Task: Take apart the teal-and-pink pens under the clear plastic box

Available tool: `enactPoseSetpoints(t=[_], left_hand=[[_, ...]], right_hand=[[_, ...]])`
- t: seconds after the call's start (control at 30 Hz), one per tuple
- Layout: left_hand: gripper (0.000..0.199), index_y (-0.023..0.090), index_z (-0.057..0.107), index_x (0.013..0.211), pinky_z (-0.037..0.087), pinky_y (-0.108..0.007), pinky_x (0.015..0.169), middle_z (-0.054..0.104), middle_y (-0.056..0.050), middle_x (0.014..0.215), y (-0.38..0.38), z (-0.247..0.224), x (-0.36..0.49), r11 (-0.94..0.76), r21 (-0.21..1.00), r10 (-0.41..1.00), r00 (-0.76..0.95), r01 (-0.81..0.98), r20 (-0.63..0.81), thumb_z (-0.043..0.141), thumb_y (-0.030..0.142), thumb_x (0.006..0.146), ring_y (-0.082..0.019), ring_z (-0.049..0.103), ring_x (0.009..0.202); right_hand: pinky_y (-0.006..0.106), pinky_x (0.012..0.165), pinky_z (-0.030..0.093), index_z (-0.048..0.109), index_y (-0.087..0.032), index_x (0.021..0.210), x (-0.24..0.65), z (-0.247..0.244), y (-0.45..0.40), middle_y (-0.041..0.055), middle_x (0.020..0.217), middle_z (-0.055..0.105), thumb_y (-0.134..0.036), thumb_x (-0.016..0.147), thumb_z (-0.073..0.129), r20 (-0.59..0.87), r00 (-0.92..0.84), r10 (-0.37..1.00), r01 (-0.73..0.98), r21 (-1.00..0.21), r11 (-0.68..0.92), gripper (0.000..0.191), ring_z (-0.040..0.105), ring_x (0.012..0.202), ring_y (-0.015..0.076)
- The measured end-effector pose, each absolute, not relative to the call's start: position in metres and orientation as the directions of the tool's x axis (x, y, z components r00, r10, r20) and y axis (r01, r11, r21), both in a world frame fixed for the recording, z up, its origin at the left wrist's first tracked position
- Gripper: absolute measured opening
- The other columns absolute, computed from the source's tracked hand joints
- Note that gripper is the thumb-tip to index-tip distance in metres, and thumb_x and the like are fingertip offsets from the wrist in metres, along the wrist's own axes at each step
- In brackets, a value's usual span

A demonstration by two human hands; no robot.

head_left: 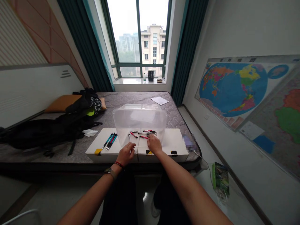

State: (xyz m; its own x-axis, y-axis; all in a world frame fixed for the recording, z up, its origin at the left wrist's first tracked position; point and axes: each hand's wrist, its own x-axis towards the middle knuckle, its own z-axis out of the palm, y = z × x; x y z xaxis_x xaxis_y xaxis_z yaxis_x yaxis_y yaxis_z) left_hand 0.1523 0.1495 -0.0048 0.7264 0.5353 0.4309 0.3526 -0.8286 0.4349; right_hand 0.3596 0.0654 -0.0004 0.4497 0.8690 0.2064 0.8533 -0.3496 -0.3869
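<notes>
A clear plastic bin lies on its side on a white box, its opening facing me. Several red, black and white pens are scattered at its mouth. My right hand reaches to these pens, fingers bent together beside a red one; what they grip is too small to make out. My left hand is at the box's front edge, fingers curled, and its fingertips are too small to read clearly. Left of the bin, several blue and red pens lie side by side on the box.
The box rests on a grey mattress. Black bags and a crumpled tissue lie at the left. A white paper is behind the bin. A blurred device with a cable sits at the right edge.
</notes>
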Motion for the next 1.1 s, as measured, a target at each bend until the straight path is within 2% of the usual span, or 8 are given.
enactPoseSetpoints(t=[0.1,0.2,0.4,0.5,0.63,0.77,1.0,1.1], left_hand=[[0.028,0.024,0.061,0.113,0.051,-0.030,0.073,0.068,-0.002,0.086,0.159,0.003,0.121,-0.725,0.463,0.684,0.609,0.510,0.400,0.042,0.028,0.093,-0.018,0.065,0.076],[0.031,0.023,0.062,0.111,0.050,-0.032,0.071,0.068,-0.004,0.082,0.181,0.012,0.104,-0.596,0.412,0.800,0.462,0.690,0.384,0.038,0.035,0.095,-0.021,0.066,0.076],[0.032,0.019,0.064,0.109,0.052,-0.037,0.078,0.068,-0.015,0.109,0.230,0.023,0.108,-0.411,0.247,0.902,0.353,0.877,0.247,0.044,0.034,0.090,-0.028,0.067,0.094],[0.034,0.019,0.066,0.107,0.053,-0.040,0.078,0.068,-0.017,0.108,0.245,0.021,0.113,-0.372,0.168,0.927,0.355,0.913,0.119,0.047,0.042,0.090,-0.031,0.067,0.096],[0.040,0.022,0.066,0.109,0.054,-0.042,0.076,0.072,-0.017,0.104,0.254,0.015,0.116,-0.301,0.132,0.952,0.306,0.944,-0.018,0.046,0.051,0.089,-0.032,0.069,0.093],[0.044,0.023,0.066,0.114,0.054,-0.043,0.078,0.072,-0.017,0.107,0.261,0.009,0.119,-0.266,0.132,0.961,0.274,0.955,-0.040,0.045,0.052,0.089,-0.033,0.069,0.097],[0.034,0.019,0.072,0.095,0.053,-0.041,0.081,0.072,-0.018,0.108,0.272,0.012,0.128,-0.252,0.118,0.956,0.266,0.961,-0.126,0.049,0.043,0.086,-0.034,0.068,0.101],[0.032,0.019,0.073,0.091,0.053,-0.041,0.079,0.073,-0.018,0.104,0.273,0.016,0.124,-0.269,0.149,0.952,0.286,0.952,-0.111,0.052,0.042,0.083,-0.035,0.068,0.099]], right_hand=[[0.029,0.086,0.045,0.059,-0.018,0.111,0.360,-0.001,0.065,0.0101,0.106,0.066,-0.022,0.101,0.041,0.222,0.458,0.861,0.847,-0.402,-0.348,0.021,0.061,0.099,0.0210],[0.030,0.087,0.045,0.060,-0.017,0.107,0.361,-0.004,0.066,0.0108,0.104,0.066,-0.026,0.102,0.040,0.235,0.445,0.864,0.857,-0.392,-0.335,0.023,0.061,0.099,0.0217],[0.031,0.086,0.045,0.061,-0.017,0.104,0.363,-0.008,0.066,0.0105,0.102,0.066,-0.028,0.102,0.039,0.240,0.426,0.873,0.872,-0.365,-0.325,0.025,0.061,0.099,0.0221],[0.030,0.085,0.045,0.061,-0.018,0.103,0.364,-0.009,0.067,0.0099,0.102,0.067,-0.028,0.102,0.040,0.249,0.422,0.872,0.877,-0.354,-0.324,0.024,0.061,0.098,0.0217],[0.029,0.084,0.045,0.062,-0.018,0.102,0.364,-0.008,0.067,0.0093,0.102,0.067,-0.028,0.101,0.041,0.243,0.426,0.871,0.876,-0.350,-0.331,0.022,0.061,0.098,0.0210],[0.029,0.084,0.045,0.062,-0.018,0.102,0.363,-0.006,0.067,0.0097,0.103,0.068,-0.028,0.101,0.042,0.233,0.430,0.872,0.876,-0.341,-0.341,0.023,0.061,0.098,0.0209],[0.030,0.083,0.044,0.062,-0.018,0.103,0.364,-0.007,0.066,0.0108,0.104,0.067,-0.027,0.101,0.041,0.241,0.412,0.879,0.884,-0.339,-0.321,0.023,0.061,0.098,0.0217],[0.030,0.082,0.044,0.062,-0.018,0.102,0.365,-0.009,0.066,0.0105,0.102,0.067,-0.027,0.101,0.041,0.251,0.414,0.875,0.884,-0.340,-0.321,0.022,0.060,0.096,0.0219]])
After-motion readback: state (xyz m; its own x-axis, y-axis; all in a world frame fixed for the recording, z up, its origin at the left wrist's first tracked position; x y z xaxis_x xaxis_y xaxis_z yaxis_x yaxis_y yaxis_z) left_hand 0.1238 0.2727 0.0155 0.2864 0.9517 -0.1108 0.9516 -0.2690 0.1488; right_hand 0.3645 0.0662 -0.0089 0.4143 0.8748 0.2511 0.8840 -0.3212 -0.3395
